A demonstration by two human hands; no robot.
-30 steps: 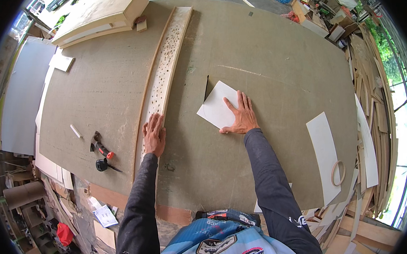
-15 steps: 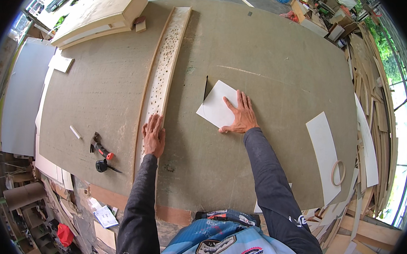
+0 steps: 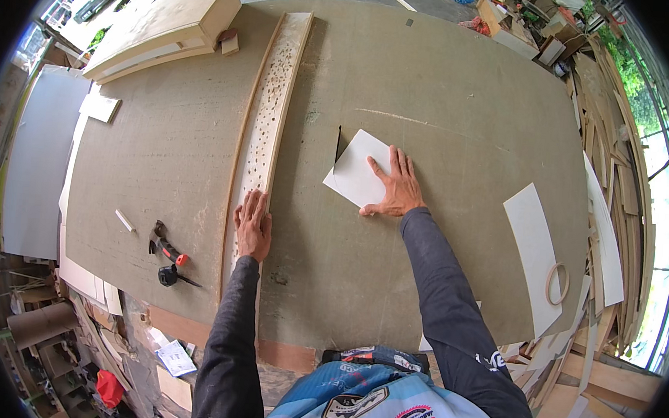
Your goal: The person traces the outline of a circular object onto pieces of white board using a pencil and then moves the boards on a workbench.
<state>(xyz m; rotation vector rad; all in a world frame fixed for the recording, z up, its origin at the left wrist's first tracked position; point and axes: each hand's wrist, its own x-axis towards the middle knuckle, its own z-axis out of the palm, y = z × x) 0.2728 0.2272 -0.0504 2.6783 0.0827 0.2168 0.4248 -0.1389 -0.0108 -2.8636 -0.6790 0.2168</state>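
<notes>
**Both palms flat: strip and sheet pinned on the worktop**

The worktop [image 3: 449,86] is a broad grey-green board, matt and dusty, its near edge showing a reddish-brown rim. Up its left half, from the near edge toward the far one, runs a long pale wooden strip [image 3: 273,106] — narrow, raised along both sides, peppered with small holes. A white sheet [image 3: 356,172], thin, smooth and four-cornered, lies turned askew near the middle. The left hand [image 3: 253,225] lies open, fingers together, pressed on the strip's near end; the right hand [image 3: 394,186] is spread wide on the sheet's near right corner, gripping nothing. Judged from this, the step is steadying or lining up — any shift calls for even downward pressure, so neither piece skids.
</notes>
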